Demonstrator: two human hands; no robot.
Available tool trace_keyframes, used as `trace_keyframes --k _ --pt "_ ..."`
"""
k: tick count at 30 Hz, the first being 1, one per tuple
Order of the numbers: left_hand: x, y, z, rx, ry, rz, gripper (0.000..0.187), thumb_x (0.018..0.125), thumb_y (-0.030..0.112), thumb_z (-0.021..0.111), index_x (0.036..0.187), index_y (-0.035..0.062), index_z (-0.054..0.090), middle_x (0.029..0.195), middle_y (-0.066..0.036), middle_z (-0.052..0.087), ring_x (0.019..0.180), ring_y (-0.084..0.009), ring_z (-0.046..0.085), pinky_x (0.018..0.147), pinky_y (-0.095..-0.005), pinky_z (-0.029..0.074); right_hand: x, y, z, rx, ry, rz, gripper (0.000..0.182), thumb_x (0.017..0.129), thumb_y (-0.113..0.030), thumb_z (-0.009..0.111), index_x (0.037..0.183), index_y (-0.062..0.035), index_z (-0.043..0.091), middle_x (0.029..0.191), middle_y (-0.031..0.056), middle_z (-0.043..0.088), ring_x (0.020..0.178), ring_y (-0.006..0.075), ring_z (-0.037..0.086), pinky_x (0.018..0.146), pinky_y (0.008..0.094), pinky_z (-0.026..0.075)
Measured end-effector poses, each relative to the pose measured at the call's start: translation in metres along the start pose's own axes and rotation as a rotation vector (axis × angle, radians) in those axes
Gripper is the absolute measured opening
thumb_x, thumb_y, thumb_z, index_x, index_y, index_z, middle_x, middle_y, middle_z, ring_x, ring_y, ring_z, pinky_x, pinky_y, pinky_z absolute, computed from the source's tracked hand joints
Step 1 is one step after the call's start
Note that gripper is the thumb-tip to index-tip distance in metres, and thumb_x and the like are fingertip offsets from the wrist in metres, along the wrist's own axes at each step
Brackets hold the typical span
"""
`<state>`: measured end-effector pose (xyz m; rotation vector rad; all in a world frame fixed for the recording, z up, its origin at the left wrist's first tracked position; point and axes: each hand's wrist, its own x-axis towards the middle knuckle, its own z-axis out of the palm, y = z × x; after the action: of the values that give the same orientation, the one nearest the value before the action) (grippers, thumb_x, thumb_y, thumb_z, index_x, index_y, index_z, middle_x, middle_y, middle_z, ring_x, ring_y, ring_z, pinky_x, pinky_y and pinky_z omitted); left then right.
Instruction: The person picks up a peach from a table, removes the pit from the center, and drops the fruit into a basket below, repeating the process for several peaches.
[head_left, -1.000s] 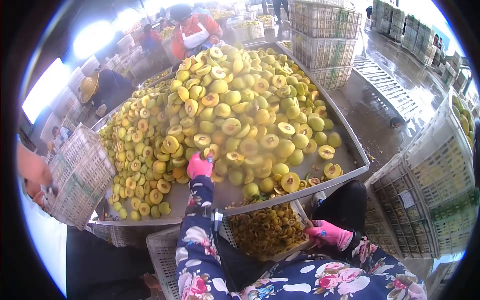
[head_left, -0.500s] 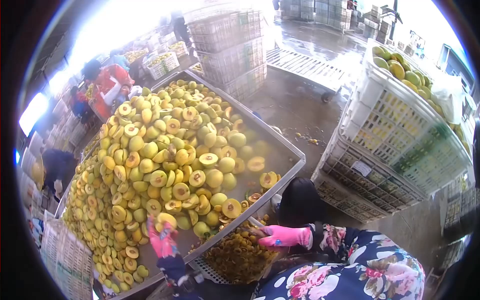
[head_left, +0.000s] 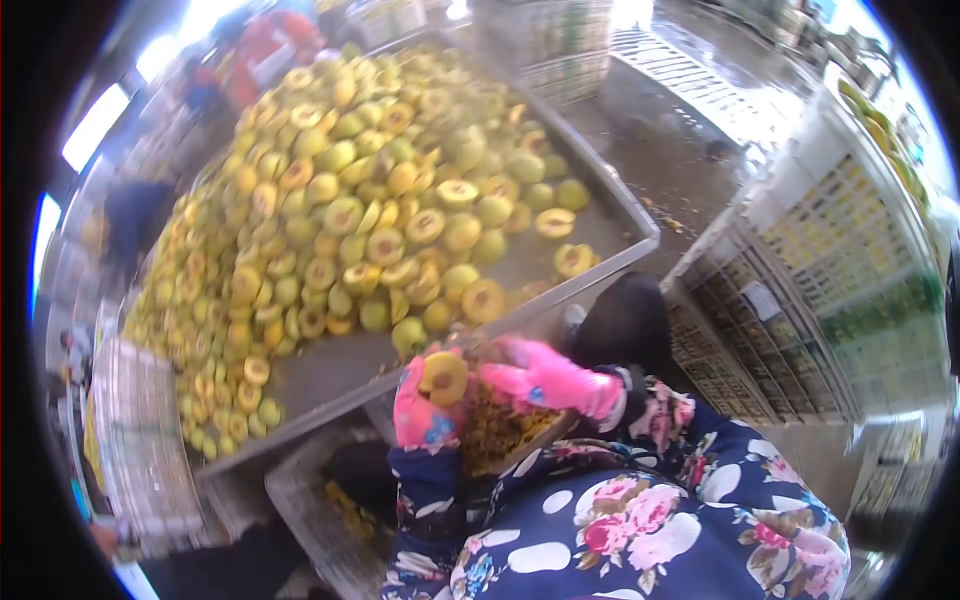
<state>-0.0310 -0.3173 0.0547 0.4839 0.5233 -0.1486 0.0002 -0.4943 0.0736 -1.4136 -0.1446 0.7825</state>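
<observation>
My left hand (head_left: 425, 405), in a pink glove, is closed around a yellow peach half (head_left: 444, 378), its cut face turned up. Close beside it, my right hand (head_left: 545, 380), also pink-gloved, is curled with its fingertips at the fruit; a small hand tool is in its grip, mostly blurred and hidden now. Both hands are over a container of brown-yellow pits and scraps (head_left: 495, 440), in front of the tray's near edge. On the metal tray (head_left: 325, 375) lies a large heap of halved peaches (head_left: 340, 215), many showing pits or brown hollows.
Stacked white crates (head_left: 850, 250) with fruit on top stand at the right. Another crate (head_left: 150, 430) stands at the left, and a lower one (head_left: 310, 490) sits under the tray's near edge. A person in orange (head_left: 270, 60) is beyond the tray.
My left hand has come right and toward me from over the tray with the peach half. My right hand has met it, and the view has tilted downward.
</observation>
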Motion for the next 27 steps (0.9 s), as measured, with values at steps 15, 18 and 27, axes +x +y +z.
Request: trace_keyframes --k 15,18,27 --pt "-0.014 -0.012 0.002 0.182 -0.067 0.181 0.036 0.094 0.029 0.038 0.113 0.0001 0.046 0.105 -0.018 0.056 0.089 -0.0265 0.057 0.073 -0.0367 0.051 -0.031 -0.009 0.022 -0.576 -0.050 -0.122 0.035 0.085 -0.026 0.054 0.102 0.0038 0.047 0.077 0.0254 0.058 0.076 0.0412 0.057 0.063 0.0418 0.043" --pt "-0.015 -0.015 0.004 0.198 -0.054 0.221 0.034 0.093 0.027 0.042 0.112 0.0000 0.049 0.103 -0.016 0.058 0.087 -0.0219 0.058 0.071 -0.0324 0.051 -0.025 0.009 0.021 -0.654 -0.021 -0.235 0.034 0.085 -0.025 0.054 0.100 0.0041 0.047 0.077 0.0262 0.058 0.076 0.0426 0.057 0.063 0.0438 0.043" --pt "-0.007 -0.024 -0.001 0.277 -0.008 0.271 0.032 0.091 0.026 0.048 0.109 -0.0006 0.051 0.097 -0.015 0.059 0.083 -0.0204 0.059 0.068 -0.0321 0.052 -0.029 0.011 0.025 -0.804 0.041 -0.285 0.025 0.085 -0.021 0.054 0.093 0.0012 0.045 0.074 0.0251 0.056 0.073 0.0429 0.056 0.060 0.0454 0.043"
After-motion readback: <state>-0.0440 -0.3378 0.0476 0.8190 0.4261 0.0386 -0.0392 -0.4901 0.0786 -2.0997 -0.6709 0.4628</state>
